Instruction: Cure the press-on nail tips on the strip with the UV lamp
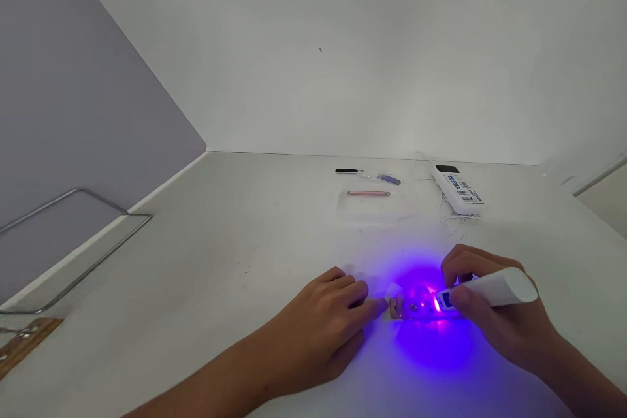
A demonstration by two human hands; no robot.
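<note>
1. My right hand (519,333) was closed around a white handheld UV lamp (499,287), fingers on its far side and thumb on the near side, close to the lit head
2. The lamp's head pointed left, and its violet glow spread over a small clear strip (400,306) and the white table (245,222) around it
3. That strip lay flat on the near right part of the table, between my two hands, its left end brownish and its right part hidden by glare and the lamp
4. My left hand (333,323) rested on the table with the index finger stretched right to the strip's left end; the other fingers were curled, and I cannot tell whether they gripped anything
5. Beyond the strip lay a pink pen (368,193), with a black-handled tool (347,171) and a purple-handled tool (390,179) farther off
6. To the right of these lay a white power bank (463,191) with blue print, a thin white cable (443,206) beside it
7. At the left stood a metal wire frame (98,268), a wooden clipboard (29,343) near it
</note>
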